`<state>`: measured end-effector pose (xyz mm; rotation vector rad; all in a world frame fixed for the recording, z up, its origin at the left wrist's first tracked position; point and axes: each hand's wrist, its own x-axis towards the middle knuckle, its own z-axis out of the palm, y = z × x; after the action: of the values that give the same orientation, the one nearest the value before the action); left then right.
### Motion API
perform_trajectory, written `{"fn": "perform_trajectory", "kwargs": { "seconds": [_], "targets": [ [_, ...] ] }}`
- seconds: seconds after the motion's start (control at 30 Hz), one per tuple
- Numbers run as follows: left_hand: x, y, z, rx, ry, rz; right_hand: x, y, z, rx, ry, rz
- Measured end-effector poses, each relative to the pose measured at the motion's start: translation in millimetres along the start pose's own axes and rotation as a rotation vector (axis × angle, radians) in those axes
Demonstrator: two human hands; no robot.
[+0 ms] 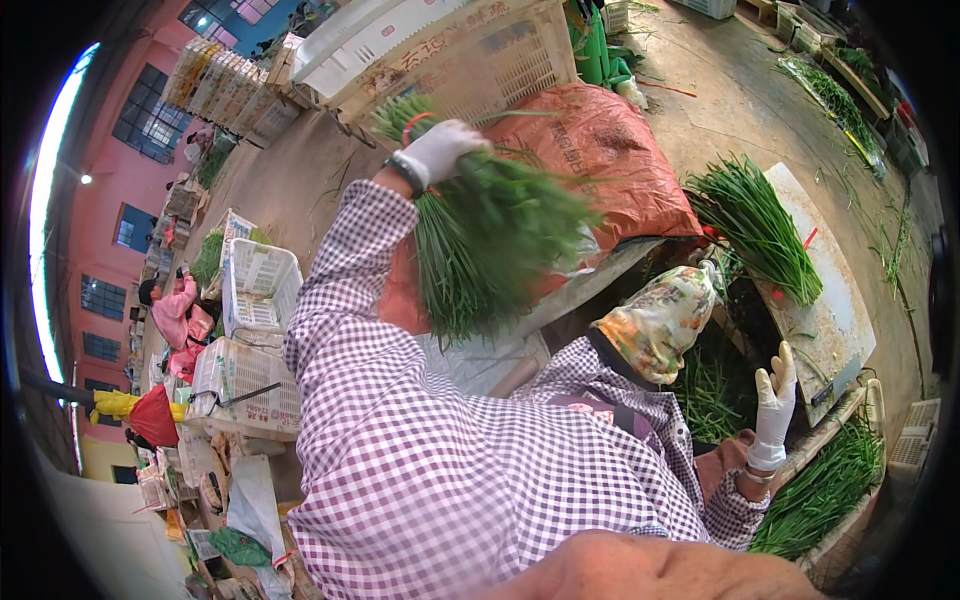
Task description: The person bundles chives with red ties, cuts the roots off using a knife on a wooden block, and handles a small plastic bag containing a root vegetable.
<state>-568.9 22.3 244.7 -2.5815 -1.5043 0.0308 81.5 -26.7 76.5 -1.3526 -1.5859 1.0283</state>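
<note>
My left hand (pixel 444 152), in a white glove, grips a large bundle of long green leaves, likely garlic chives (pixel 469 274). A red band (pixel 412 126) circles its pale stem end; the leaves fan down, partly blurred. My right hand (pixel 776 397), also gloved in white, is raised with nothing in it, its thumb apart from the fingers. It is beside a stained white board (pixel 832 315) with a dark grey panel at one corner. Another chive bundle (pixel 772 225) lies on that board. My checked garment (pixel 420 450) fills the middle of the view.
Under the held bundle is an orange woven sack (pixel 600 157). Stacked plastic crates (pixel 480 67) stand beyond it. At right, a crate (pixel 874 427) holds chives. Floral cloth (pixel 660 322) and loose chives (pixel 709 390) are near my knees. A person in pink (pixel 176 315) works at left.
</note>
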Motion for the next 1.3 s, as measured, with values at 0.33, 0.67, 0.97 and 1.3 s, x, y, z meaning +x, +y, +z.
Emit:
{"fn": "perform_trajectory", "kwargs": {
  "seconds": [0.33,0.67,0.97,1.3],
  "targets": [
    [-116,-28,157,0.033,-0.455,-0.477,12,12,15,-0.022,-0.048,0.087],
    [-72,-30,151,-0.036,-0.639,-0.373,9,60,-1,-0.013,-0.024,0.101],
    [-27,-16,104,-0.845,-0.516,-0.276,0,85,-13,0.117,0.035,0.195],
    [15,-103,166,-0.854,0.128,-0.936,-5,94,-9,0.114,0.089,0.187]
  ]
}}
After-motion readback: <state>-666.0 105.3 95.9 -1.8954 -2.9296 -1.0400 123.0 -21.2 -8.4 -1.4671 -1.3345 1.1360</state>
